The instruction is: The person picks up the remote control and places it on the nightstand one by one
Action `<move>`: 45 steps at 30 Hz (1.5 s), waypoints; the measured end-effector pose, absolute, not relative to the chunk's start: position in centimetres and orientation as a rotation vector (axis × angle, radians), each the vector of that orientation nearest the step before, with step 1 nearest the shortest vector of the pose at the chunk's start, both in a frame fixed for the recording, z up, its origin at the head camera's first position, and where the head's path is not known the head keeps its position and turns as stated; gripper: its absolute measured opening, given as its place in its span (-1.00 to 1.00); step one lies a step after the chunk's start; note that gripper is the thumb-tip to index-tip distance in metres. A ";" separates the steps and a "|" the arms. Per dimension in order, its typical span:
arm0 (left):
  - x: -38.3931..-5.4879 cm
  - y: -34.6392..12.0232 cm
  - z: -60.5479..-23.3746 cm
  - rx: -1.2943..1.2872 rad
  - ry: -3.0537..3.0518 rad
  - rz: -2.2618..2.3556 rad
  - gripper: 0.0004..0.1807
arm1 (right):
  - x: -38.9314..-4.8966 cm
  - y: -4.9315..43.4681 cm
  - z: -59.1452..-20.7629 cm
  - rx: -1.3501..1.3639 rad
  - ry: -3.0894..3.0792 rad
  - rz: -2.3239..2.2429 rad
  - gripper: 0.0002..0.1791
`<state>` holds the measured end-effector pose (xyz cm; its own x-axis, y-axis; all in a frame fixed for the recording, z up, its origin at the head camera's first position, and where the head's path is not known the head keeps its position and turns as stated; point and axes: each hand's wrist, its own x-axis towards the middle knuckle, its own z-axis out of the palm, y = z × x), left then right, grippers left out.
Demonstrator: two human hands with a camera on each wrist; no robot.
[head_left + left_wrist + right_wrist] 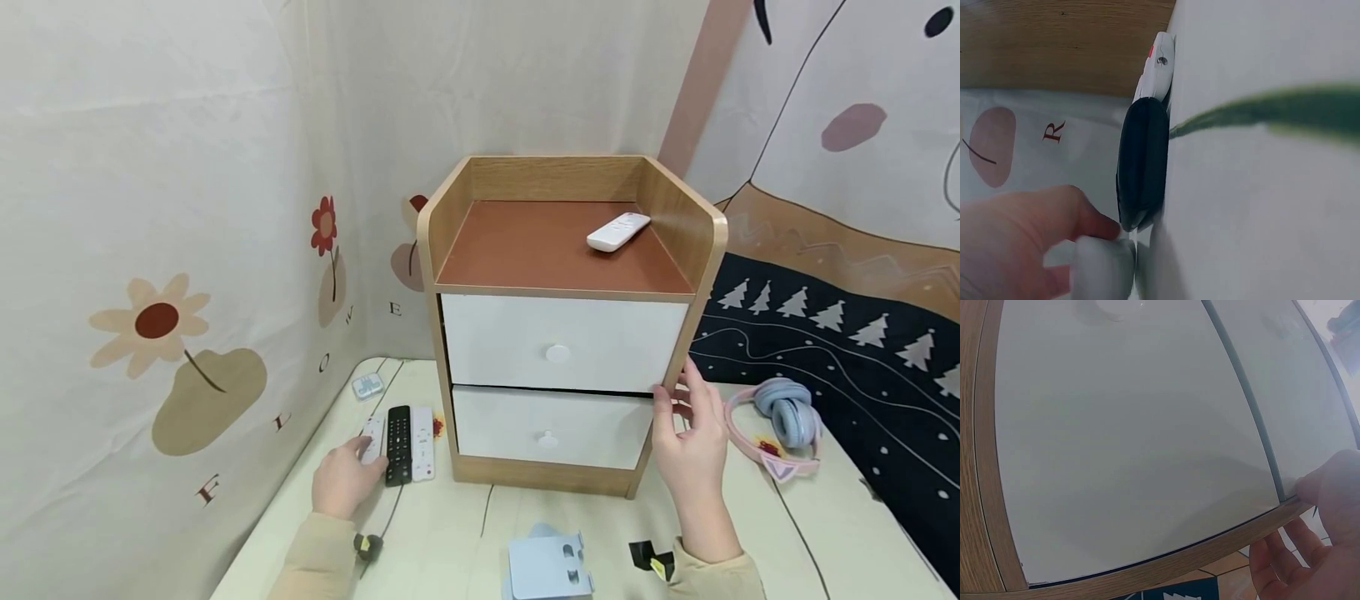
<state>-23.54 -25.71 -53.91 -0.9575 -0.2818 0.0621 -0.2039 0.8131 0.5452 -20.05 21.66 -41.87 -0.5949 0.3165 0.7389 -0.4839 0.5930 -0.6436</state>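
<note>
On the left of the head view, my left hand [347, 479] pinches a white remote control [372, 439] between thumb and fingers. A black remote control [399, 446] lies right beside it, then another white remote control [423, 443] close to the cabinet. My right hand [693, 450] grips the right side edge of a small wooden cabinet [542, 477], thumb on the front and fingers round the side panel. The cabinet has two white drawers, the upper drawer [510, 342] and the lower drawer [502, 425], both pushed in. One more white remote control [618, 232] lies on the brown top.
Pink and blue headphones [791, 421] lie right of the cabinet. A light blue folding stand [547, 567] is in front. At the back left sits a small pale case [367, 385]. Printed cloth walls [225, 167] border the pale tabletop [442, 533].
</note>
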 end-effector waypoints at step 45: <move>-20.7 -11.9 -31.8 -0.611 -1.580 -0.943 -0.53 | -20.1 21.5 -41.9 0.114 -1.911 1.119 -0.33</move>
<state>-20.67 -11.93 -31.84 -0.2245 -0.1047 0.9688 0.8032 0.5431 0.2448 -20.07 21.50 -41.92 -0.5985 0.3315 0.7293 -0.4735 0.5879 -0.6558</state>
